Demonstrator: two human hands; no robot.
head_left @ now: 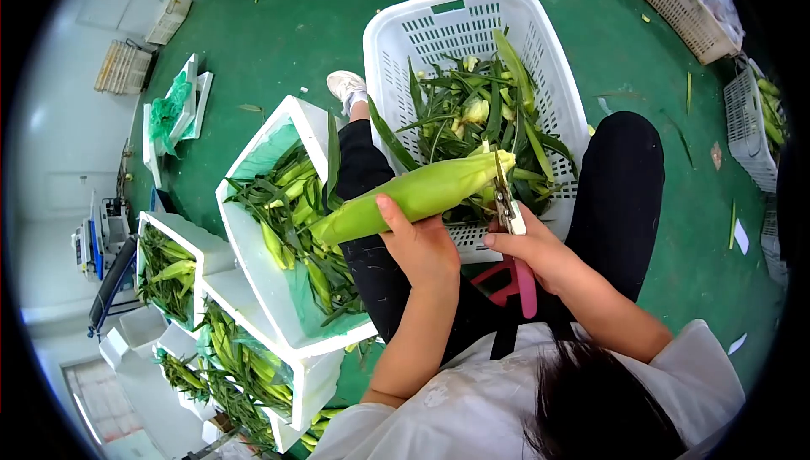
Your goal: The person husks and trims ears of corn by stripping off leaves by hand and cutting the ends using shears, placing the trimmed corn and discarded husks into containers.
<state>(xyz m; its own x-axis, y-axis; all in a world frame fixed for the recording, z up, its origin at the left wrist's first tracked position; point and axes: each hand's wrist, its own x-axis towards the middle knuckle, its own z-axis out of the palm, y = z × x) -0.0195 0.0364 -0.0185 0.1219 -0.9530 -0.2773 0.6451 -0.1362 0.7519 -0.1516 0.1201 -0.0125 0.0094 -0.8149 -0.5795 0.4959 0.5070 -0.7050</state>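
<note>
My left hand point(419, 245) is wrapped round a green ear of corn point(413, 194) still in its husk, held tilted across my lap. In my right hand point(540, 245) is a pair of pruning shears point(509, 209) with a pink handle. The shears' blades meet the pale tip of the ear at its right end. Below and beyond the corn stands a white plastic basket point(384, 46) between my legs, holding cut leaves and husk trimmings point(472, 105).
A foam box point(257, 287) of corn and leaves stands left of my leg, with more corn-filled foam boxes point(224, 266) behind it. Crates point(679, 4) line the right side. Leaf scraps lie on the green floor point(321, 13).
</note>
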